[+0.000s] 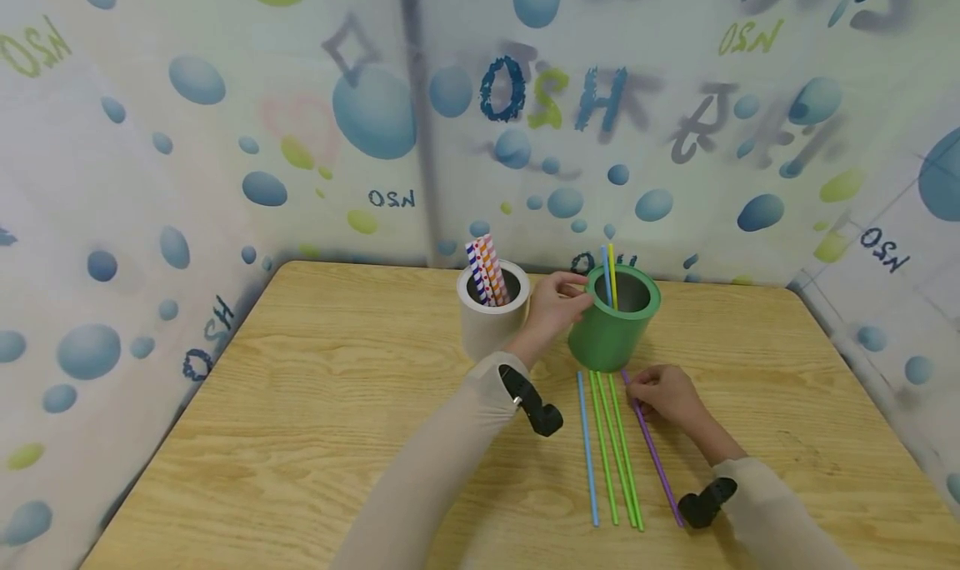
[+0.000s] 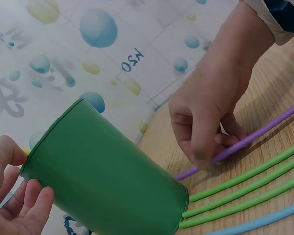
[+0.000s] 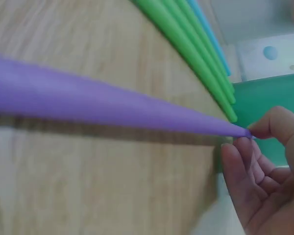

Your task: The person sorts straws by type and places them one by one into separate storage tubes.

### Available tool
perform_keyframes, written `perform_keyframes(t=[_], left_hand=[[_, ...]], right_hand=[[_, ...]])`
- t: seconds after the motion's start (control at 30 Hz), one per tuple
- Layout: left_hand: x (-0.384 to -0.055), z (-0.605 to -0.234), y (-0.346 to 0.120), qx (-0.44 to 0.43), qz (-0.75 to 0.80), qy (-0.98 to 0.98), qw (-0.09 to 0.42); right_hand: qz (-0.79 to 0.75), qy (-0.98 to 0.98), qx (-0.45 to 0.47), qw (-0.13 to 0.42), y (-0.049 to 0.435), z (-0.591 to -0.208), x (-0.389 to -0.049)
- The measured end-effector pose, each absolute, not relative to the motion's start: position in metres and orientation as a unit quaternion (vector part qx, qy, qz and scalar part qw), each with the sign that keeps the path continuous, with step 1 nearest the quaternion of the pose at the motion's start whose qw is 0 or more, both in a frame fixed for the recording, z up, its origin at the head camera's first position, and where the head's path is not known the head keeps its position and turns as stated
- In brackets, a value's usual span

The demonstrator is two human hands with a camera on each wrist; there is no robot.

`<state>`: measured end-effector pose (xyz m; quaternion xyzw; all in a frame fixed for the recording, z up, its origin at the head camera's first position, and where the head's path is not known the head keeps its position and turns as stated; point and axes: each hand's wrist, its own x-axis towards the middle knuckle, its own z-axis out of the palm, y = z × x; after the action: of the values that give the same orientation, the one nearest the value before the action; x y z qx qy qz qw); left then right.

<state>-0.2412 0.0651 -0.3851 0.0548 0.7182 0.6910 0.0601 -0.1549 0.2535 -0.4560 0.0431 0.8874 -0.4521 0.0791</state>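
Note:
My left hand (image 1: 557, 303) pinches the rim of a green cup (image 1: 609, 337), its thumb and fingers at the left edge. Inside that cup stand a blue straw (image 1: 606, 274) and a yellow straw (image 1: 613, 278). My right hand (image 1: 666, 393) pinches a purple straw (image 3: 137, 107) near its far end, just in front of the cup. The rest of the purple straw slants toward the table's near side. To its left, three green straws (image 1: 617, 453) and a light blue straw (image 1: 588, 453) lie side by side on the table.
Left of the green cup stands a white cup (image 1: 483, 328) with several patterned paper straws (image 1: 486, 274) in it. Both cups are near the back of the wooden table (image 1: 322, 403). A printed cloth backdrop (image 1: 300, 120) rises behind it and at the sides.

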Motion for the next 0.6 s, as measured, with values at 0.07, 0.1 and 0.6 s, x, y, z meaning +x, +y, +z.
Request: perform_keyframes(t=[0.07, 0.1, 0.6], left_hand=[[-0.241, -0.385, 0.065, 0.056, 0.690, 0.719, 0.060], [-0.241, -0.385, 0.065, 0.056, 0.690, 0.719, 0.060], [-0.242, -0.386, 0.066, 0.057, 0.683, 0.726, 0.056]], right_hand=[[-0.452, 0.889, 0.036, 0.062, 0.255, -0.454, -0.156], [-0.452, 0.890, 0.029, 0.054, 0.255, -0.453, -0.156], [-0.514, 0.855, -0.065, -0.002, 0.252, -0.406, -0.154]])
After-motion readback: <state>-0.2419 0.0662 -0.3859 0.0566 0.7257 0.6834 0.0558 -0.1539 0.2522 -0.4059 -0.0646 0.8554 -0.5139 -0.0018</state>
